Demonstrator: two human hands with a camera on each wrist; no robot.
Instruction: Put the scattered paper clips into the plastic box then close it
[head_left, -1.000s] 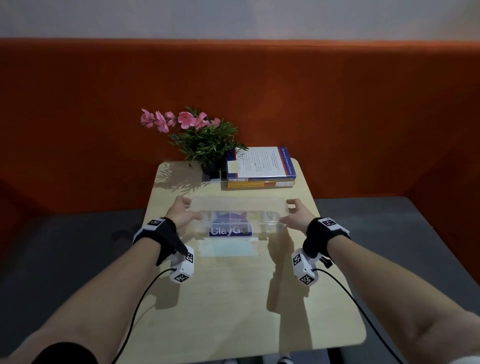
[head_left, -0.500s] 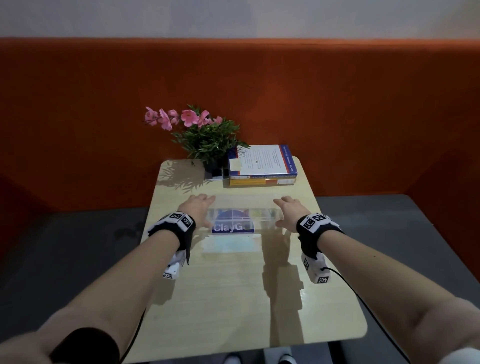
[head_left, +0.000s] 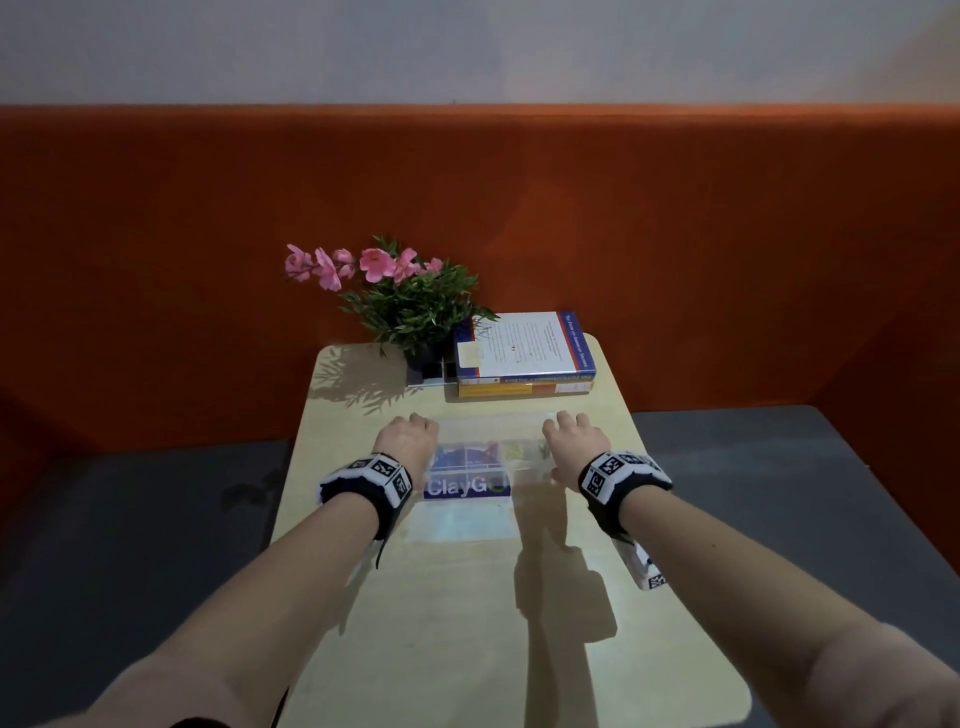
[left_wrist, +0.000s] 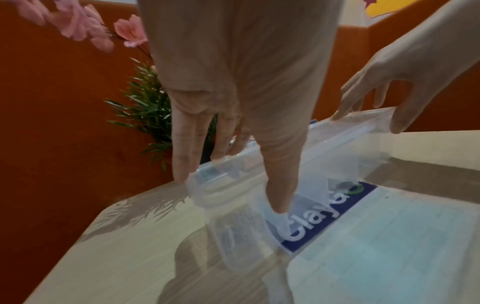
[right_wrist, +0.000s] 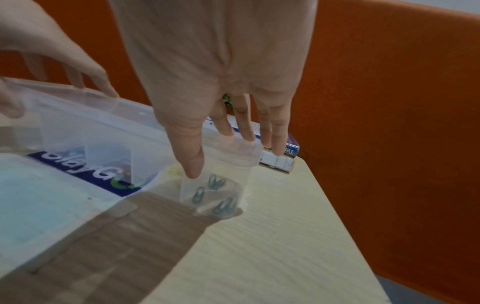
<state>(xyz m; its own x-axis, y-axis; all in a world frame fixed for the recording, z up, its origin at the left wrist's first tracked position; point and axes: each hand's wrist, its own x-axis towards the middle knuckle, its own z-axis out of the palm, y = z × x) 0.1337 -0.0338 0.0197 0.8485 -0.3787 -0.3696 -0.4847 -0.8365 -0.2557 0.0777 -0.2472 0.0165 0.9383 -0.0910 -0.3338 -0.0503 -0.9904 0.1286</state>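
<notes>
- Two hands sit on a clear plastic box (head_left: 488, 457) near the middle of the pale wooden table (head_left: 467, 623), one hand at each end.
- My left hand (head_left: 408, 441) covers the box's left end; from the left wrist view its fingers (left_wrist: 185, 148) reach straight down over the far edge and the thumb comes down the near side. That grip looks like straight fingers pressing on the lid, not curling round it.
- My right hand (head_left: 571, 441) does the same at the right end: straight fingers (right_wrist: 244, 123) on the far rim, thumb on the near wall, a flat, uncurled grip.
- Several grey-green paper clips (right_wrist: 215, 193) lie inside the box's rightmost compartment, seen through the clear wall.
- I think the lid is down on the box, but the clear plastic and blur make it hard to tell whether it is latched.
- Under the box lies a blue label reading "ClayG" (head_left: 465, 487).
- Behind the box, at the table's far edge, stand a potted plant with pink flowers (head_left: 410, 301) and a stack of books (head_left: 524, 358).
</notes>
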